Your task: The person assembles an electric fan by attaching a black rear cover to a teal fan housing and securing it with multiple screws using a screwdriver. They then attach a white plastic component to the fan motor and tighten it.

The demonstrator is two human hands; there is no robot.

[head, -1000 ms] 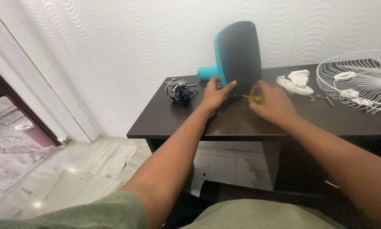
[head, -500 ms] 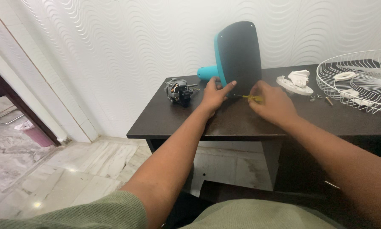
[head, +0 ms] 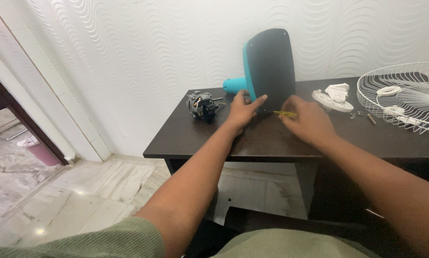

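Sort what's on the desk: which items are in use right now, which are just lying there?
In use:
- teal fan base with dark flat underside, steadied by left hand
- yellow-handled screwdriver, gripped by right hand, tip at the base's lower edge

Lying about:
- grey metal motor
- white plastic fan parts
- white wire fan guard
- small loose screws

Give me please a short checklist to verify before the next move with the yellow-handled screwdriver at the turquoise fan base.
1. Left hand steadies the upright turquoise fan base with the dark underside: ok, fingers rest on its lower edge.
2. Right hand grips the yellow-handled screwdriver: ok, handle shows between the fingers.
3. Tip seated in a screw: cannot tell, the tip is too small to see.
4. Base stands stable on the dark wooden table: ok, its bottom edge is on the tabletop.
5. Small loose screws away from the table edge: ok, beside the white wire fan guard.
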